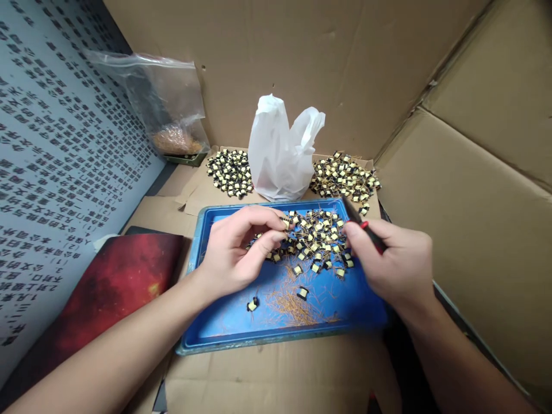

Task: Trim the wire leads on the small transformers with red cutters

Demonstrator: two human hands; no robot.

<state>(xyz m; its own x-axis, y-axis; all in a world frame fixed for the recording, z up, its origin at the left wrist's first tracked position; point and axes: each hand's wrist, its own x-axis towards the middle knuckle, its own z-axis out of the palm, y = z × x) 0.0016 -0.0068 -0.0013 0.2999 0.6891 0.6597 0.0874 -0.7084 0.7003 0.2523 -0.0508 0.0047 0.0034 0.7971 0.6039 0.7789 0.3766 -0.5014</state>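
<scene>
A blue tray (276, 328) lies in front of me with several small yellow-and-black components (319, 236) heaped at its far side and thin copper wire clippings (293, 305) scattered near the front. My left hand (241, 250) rests over the left of the heap, fingers curled and pinching at one component. My right hand (394, 261) is closed round a black and red hand tool (364, 224), its tip pointing up and left above the heap.
Two more piles of components (230, 172) (345, 175) lie behind the tray on cardboard, either side of a white plastic bag (280, 152). A clear bag (172, 115) with brown contents stands at back left. Cardboard walls enclose the back and right; a red sheet (116, 282) lies at left.
</scene>
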